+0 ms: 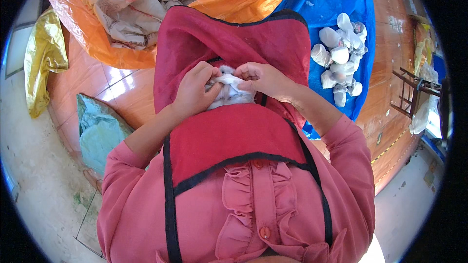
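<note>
Both hands work close together over the lap of a red apron (234,129) with black edging. My left hand (195,89) pinches the left side of a bunched white cloth piece (230,92). My right hand (265,82) has its fingers closed on the same piece from the right. The cloth looks gathered and soft, with greyish fluff at its top between the fingertips. Its lower part rests against the apron. Partly hidden by the fingers, its exact shape cannot be made out.
Ahead to the left, an orange sack (117,61) lies open with many white rounded pieces. On the right, a blue sheet (360,75) bears a pile of small white bundles (341,58). A teal bag (100,131) and a yellow bag (46,63) lie left; a wooden rack (409,90) stands far right.
</note>
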`<state>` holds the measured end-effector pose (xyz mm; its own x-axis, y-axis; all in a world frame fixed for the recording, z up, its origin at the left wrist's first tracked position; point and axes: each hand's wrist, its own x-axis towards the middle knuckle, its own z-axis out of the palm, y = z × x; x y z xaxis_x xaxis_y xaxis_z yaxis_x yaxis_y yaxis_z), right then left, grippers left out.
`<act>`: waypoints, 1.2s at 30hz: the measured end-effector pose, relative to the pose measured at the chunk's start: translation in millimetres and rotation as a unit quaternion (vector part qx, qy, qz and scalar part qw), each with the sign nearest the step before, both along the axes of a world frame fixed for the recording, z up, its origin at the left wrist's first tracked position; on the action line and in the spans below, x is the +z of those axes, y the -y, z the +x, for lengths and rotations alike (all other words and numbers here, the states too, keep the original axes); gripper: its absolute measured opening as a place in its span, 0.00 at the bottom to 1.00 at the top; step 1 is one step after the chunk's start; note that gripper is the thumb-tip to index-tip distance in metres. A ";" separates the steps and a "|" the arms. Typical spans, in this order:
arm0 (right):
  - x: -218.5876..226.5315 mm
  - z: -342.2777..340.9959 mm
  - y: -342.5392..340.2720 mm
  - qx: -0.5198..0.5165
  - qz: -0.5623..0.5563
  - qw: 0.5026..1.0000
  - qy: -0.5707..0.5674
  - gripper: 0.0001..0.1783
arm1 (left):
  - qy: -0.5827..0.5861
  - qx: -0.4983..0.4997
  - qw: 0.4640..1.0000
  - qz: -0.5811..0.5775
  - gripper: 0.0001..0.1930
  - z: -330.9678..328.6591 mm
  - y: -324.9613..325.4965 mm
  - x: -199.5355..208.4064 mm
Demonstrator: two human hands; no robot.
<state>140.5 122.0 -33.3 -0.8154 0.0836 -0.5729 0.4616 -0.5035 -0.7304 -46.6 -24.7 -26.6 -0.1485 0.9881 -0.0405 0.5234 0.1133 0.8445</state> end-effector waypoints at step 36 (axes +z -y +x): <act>-19.8 -34.8 45.2 0.010 0.440 0.892 0.101 0.19 | -0.139 0.014 0.989 -0.053 0.09 10.2 -15.1 -2.8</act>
<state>105.7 76.8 -53.1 -0.7095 0.5602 -0.4275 0.6306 0.2341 -0.7399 -36.3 -9.6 -29.4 -0.1955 0.9758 -0.0977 0.7287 0.2112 0.6515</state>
